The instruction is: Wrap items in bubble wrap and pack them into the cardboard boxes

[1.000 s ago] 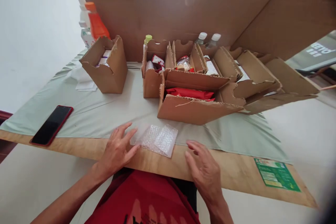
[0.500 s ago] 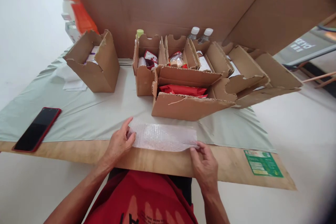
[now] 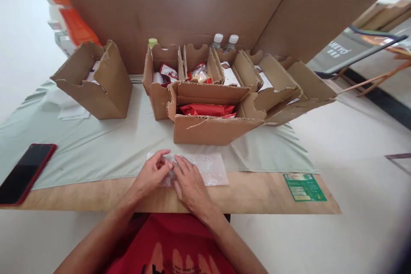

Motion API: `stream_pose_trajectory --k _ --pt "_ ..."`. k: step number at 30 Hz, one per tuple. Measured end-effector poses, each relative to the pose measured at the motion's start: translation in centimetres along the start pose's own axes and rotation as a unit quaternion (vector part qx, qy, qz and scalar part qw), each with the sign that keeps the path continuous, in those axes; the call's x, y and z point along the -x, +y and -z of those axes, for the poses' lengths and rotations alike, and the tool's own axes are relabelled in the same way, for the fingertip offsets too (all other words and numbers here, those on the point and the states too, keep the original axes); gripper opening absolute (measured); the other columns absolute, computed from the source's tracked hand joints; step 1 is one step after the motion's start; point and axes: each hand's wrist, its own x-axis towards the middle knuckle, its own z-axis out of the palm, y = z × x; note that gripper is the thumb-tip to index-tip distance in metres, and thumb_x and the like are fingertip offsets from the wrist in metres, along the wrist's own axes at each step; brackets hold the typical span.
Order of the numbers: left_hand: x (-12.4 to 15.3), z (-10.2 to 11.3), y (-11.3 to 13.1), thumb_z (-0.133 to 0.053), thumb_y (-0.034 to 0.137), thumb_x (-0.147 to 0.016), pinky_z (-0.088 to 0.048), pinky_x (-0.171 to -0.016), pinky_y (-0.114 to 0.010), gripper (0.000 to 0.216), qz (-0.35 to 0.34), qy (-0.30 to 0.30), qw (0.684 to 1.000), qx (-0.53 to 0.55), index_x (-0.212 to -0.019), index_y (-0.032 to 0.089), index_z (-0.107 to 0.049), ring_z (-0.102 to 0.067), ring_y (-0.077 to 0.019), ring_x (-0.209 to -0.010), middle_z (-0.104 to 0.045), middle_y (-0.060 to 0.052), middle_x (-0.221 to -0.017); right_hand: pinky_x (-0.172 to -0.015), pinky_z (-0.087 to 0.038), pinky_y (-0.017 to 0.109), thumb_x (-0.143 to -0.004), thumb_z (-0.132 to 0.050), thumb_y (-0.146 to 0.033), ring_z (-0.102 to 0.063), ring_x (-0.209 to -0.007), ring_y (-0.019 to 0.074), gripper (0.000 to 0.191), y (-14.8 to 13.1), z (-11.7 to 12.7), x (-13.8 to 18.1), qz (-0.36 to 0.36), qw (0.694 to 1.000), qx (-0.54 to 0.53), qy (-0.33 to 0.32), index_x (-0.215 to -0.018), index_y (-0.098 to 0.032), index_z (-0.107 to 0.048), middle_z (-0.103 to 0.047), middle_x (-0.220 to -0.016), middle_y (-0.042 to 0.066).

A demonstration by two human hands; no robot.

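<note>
A sheet of clear bubble wrap (image 3: 210, 167) lies flat near the front edge of the table (image 3: 257, 192). My left hand (image 3: 153, 172) rests on its left end with fingers curled, pinching the sheet's edge. My right hand (image 3: 189, 182) lies on the sheet just beside the left hand, fingers stretched flat and pressing down. The two hands touch at the fingertips. Just behind the sheet stands an open cardboard box (image 3: 208, 130) with red packets (image 3: 207, 109) inside.
A red phone (image 3: 24, 172) lies at the left on the pale green cloth (image 3: 96, 145). A separate open box (image 3: 93, 81) stands at the back left near an orange bottle (image 3: 73, 25). More cardboard boxes (image 3: 276, 90) with packets and bottles line the back. A green sticker (image 3: 303, 187) sits front right.
The bubble wrap was unfolded into a long flat sheet. My right hand then left its right end and came over to the left end beside my left hand. The camera swung right.
</note>
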Motion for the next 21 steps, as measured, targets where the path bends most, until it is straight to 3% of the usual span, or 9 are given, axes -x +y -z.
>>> stream_pose_trajectory --k 2,4,7,9,13,15,17,19,21 --pt "-0.9 0.2 -0.6 -0.064 0.049 -0.075 -0.048 -0.047 -0.025 0.06 0.055 0.018 0.997 0.053 -0.123 0.014 -0.055 -0.06 -0.0147 -0.061 -0.061 -0.001 -0.084 -0.106 -0.05 0.048 -0.095 -0.057 -0.021 -0.051 -0.139 0.0306 0.042 1.3 -0.8 1.5 0.0 1.0 0.019 -0.014 -0.137 -0.016 -0.06 -0.058 -0.149 0.014" --pt "-1.3 0.7 -1.0 -0.066 0.05 -0.074 -0.048 -0.046 -0.025 0.063 0.067 0.028 0.995 0.069 -0.124 0.014 -0.053 -0.061 -0.0149 -0.064 -0.059 -0.001 -0.087 -0.109 -0.046 0.05 -0.099 -0.053 -0.025 -0.049 -0.141 0.03 0.042 3.7 -0.4 5.0 -0.028 0.998 0.047 0.007 -0.14 -0.019 -0.059 -0.058 -0.149 0.012" --pt "-1.3 0.9 -1.0 -0.071 0.048 -0.07 -0.048 -0.046 -0.023 0.062 0.084 0.025 0.993 0.078 -0.119 0.014 -0.056 -0.061 -0.0146 -0.066 -0.058 0.0 -0.086 -0.104 -0.046 0.052 -0.103 -0.045 -0.03 -0.054 -0.135 0.0314 0.04 7.6 2.0 10.7 -0.115 0.983 0.116 0.083 -0.139 -0.02 -0.06 -0.062 -0.143 0.014" --pt "-1.2 0.8 -0.9 -0.069 0.05 -0.071 -0.048 -0.045 -0.024 0.06 0.084 0.013 0.994 0.072 -0.119 0.014 -0.058 -0.061 -0.0152 -0.066 -0.06 -0.002 -0.089 -0.099 -0.048 0.052 -0.103 -0.045 -0.033 -0.061 -0.124 0.0327 0.035 9.4 3.8 12.5 -0.158 0.967 0.142 0.141 -0.128 -0.018 -0.065 -0.069 -0.13 0.015" --pt "-0.1 1.6 -1.5 -0.058 0.046 -0.082 -0.05 -0.054 -0.028 0.043 -0.036 0.068 0.992 -0.099 -0.112 0.017 -0.065 -0.061 -0.0162 -0.068 -0.064 -0.005 -0.094 -0.092 -0.05 0.047 -0.102 -0.048 -0.035 -0.067 -0.105 0.0293 0.031 10.8 5.1 10.4 -0.163 0.959 0.132 0.193 -0.118 -0.017 -0.067 -0.074 -0.112 0.014" --pt "0.7 2.5 -2.3 -0.054 0.042 -0.086 -0.051 -0.063 -0.032 0.036 -0.108 0.129 0.955 -0.246 -0.11 0.019 -0.068 -0.062 -0.0183 -0.072 -0.065 -0.006 -0.093 -0.086 -0.051 0.045 -0.102 -0.047 -0.039 -0.066 -0.102 0.0298 0.035 10.9 4.5 8.0 -0.158 0.96 0.146 0.178 -0.119 -0.016 -0.067 -0.073 -0.114 0.015" --pt "1.3 3.0 -3.1 -0.055 0.039 -0.087 -0.052 -0.071 -0.036 0.031 -0.131 0.167 0.905 -0.369 -0.105 0.019 -0.07 -0.063 -0.0222 -0.077 -0.065 -0.006 -0.09 -0.081 -0.052 0.045 -0.102 -0.046 -0.042 -0.066 -0.102 0.0319 0.039 10.9 3.4 6.0 -0.163 0.96 0.168 0.154 -0.118 -0.014 -0.068 -0.072 -0.118 0.017" --pt "1.6 2.9 -3.8 -0.059 0.036 -0.086 -0.052 -0.076 -0.039 0.021 -0.13 0.171 0.867 -0.45 -0.093 0.02 -0.069 -0.064 -0.026 -0.082 -0.064 -0.007 -0.085 -0.08 -0.051 0.047 -0.102 -0.045 -0.042 -0.066 -0.103 0.0334 0.039 11.0 2.3 4.8 -0.162 0.96 0.173 0.149 -0.113 -0.014 -0.069 -0.072 -0.12 0.018" --pt "1.8 2.1 -4.2 -0.057 0.03 -0.086 -0.052 -0.078 -0.04 0.014 -0.137 0.151 0.849 -0.487 -0.078 0.021 -0.064 -0.064 -0.0276 -0.083 -0.063 -0.007 -0.08 -0.08 -0.051 0.047 -0.102 -0.043 -0.04 -0.067 -0.103 0.033 0.036 10.8 1.7 4.7 -0.151 0.964 0.142 0.164 -0.101 -0.016 -0.07 -0.073 -0.118 0.016"
